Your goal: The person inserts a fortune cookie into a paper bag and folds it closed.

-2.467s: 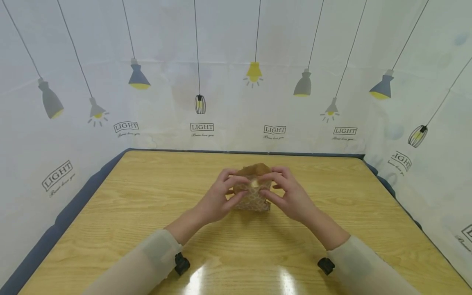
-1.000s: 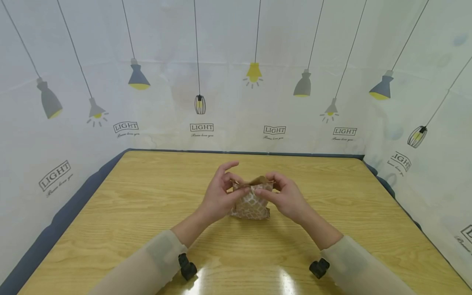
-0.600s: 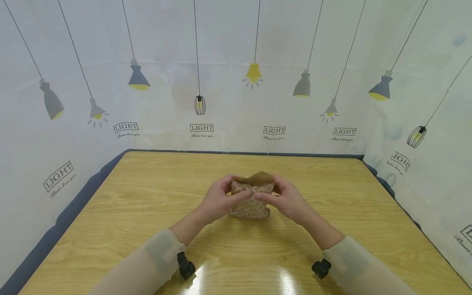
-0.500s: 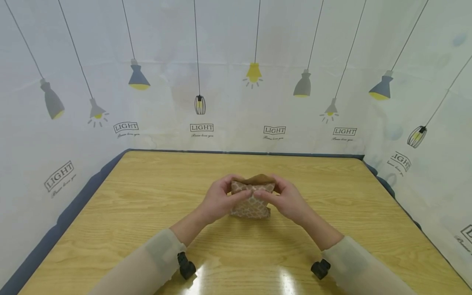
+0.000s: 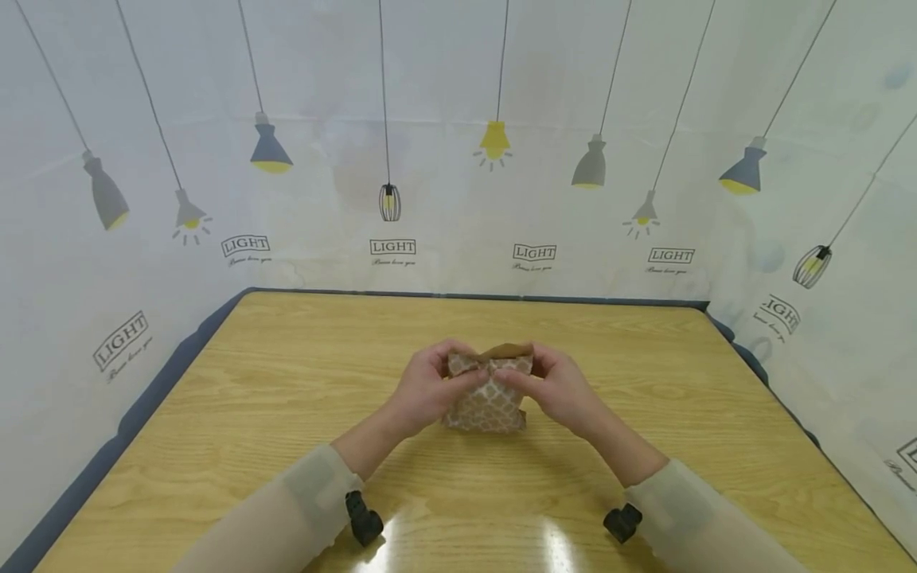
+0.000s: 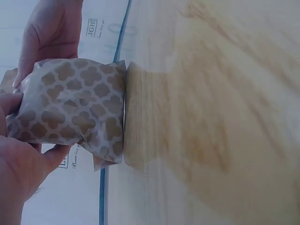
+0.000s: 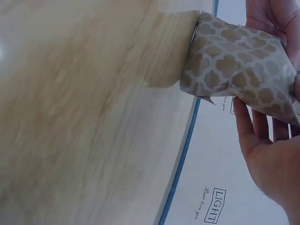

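Observation:
A small brown paper bag (image 5: 487,406) with a white lattice print stands upright at the middle of the table, its top edge folding over. My left hand (image 5: 430,386) grips its upper left side, thumb across the front and fingers behind. On the other side my right hand (image 5: 559,390) holds the upper right the same way, and the two thumb tips nearly meet. In the left wrist view the bag (image 6: 70,103) looks full, its bottom at the tabletop. The right wrist view shows fingers (image 7: 260,124) behind the bag (image 7: 229,61). What lies inside is hidden.
The wooden table (image 5: 286,366) reaches to a white backdrop (image 5: 444,159) printed with hanging lamps, with dark blue edging (image 5: 401,294) along the table's far side. A small black device (image 5: 364,519) sits at the left cuff and another black device (image 5: 622,523) at the right.
The bag's mouth, wide and raised earlier, has been lowered and narrowed as its top edge folds over. My left fingers, lifted off a second ago, are behind the bag again.

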A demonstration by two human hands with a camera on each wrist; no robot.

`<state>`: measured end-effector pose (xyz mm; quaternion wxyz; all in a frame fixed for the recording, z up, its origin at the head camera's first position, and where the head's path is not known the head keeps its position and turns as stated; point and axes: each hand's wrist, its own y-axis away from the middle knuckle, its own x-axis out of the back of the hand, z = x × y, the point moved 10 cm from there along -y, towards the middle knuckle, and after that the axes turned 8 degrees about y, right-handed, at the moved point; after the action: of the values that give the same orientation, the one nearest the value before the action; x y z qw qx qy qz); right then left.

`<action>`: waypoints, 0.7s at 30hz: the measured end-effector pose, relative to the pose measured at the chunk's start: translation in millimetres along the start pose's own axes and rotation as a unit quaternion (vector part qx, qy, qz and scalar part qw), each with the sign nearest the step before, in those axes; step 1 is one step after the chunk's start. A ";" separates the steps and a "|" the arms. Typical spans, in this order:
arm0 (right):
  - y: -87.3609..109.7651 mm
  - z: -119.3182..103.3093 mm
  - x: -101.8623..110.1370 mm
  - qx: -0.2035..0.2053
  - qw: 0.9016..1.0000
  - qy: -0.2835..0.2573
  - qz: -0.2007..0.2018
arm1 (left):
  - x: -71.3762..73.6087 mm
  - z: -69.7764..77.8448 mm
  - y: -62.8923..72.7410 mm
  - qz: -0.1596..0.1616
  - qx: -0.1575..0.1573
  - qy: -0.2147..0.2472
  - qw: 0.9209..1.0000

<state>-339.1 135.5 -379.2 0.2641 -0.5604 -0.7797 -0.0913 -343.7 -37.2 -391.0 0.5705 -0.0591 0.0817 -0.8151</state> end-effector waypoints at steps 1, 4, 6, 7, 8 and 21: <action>0.1 0.8 -0.2 -0.004 1.000 -0.002 -0.002 | -0.6 0.0 0.2 0.000 0.002 0.001 1.000; 0.2 2.7 -0.4 -0.015 1.000 -0.004 -0.008 | -3.2 1.8 0.4 -0.003 0.003 -0.001 1.000; 0.2 3.6 -0.7 -0.021 1.000 -0.006 -0.010 | -4.7 3.1 0.4 -0.007 0.001 -0.002 1.000; 0.1 3.3 -0.7 -0.022 1.000 -0.008 -0.011 | -5.4 3.8 0.2 -0.009 0.001 -0.004 1.000; 0.1 3.3 -1.0 -0.021 1.000 -0.009 -0.013 | -5.8 3.6 0.1 -0.011 0.003 -0.007 1.000; 1.7 1.5 3.0 -0.023 1.000 0.010 0.010 | -3.5 0.5 0.2 0.008 0.015 -0.009 1.000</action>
<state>-338.7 139.2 -379.2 0.2602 -0.5728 -0.7691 -0.1121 -342.2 -34.0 -390.5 0.5782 -0.0575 0.0650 -0.8113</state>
